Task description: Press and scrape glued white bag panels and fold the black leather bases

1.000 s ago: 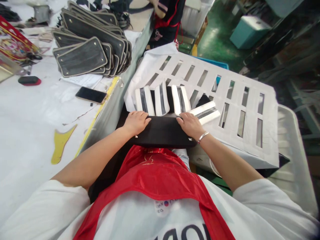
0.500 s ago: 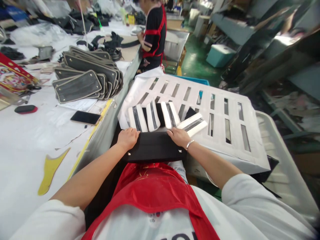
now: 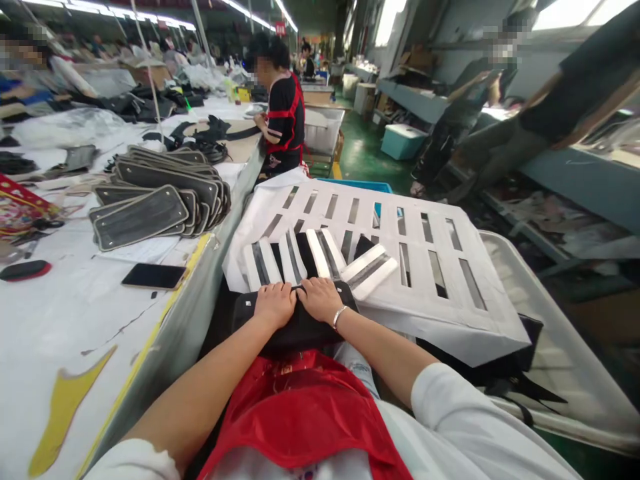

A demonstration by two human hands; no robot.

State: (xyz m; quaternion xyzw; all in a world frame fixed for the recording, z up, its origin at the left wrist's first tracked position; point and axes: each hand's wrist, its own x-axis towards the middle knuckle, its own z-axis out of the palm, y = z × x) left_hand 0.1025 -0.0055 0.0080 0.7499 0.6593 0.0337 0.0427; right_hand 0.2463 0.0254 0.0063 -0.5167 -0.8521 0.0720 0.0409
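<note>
A black padded piece (image 3: pixel 305 331) lies across my lap, just above the red apron. My left hand (image 3: pixel 276 305) and my right hand (image 3: pixel 320 300) lie side by side on its far edge, fingers curled over it and thumbs almost touching. Small light studs show near its corners. Just beyond my fingers, several white pads with dark stripes (image 3: pixel 371 270) lie fanned out with black pieces between them. They rest on a white slotted board (image 3: pixel 450 293).
On the left table (image 3: pixel 30 347) are a stack of dark rimmed panels (image 3: pixel 145 217), a phone (image 3: pixel 153 276) and a yellow template (image 3: pixel 65 413). A pale bin (image 3: pixel 565 347) stands right. A person in a red apron (image 3: pixel 286 117) works ahead; other people stand at the right.
My hands have slid inward from the two ends to the middle of the black piece, which now looks tilted or folded. The view has lifted, showing more of the room.
</note>
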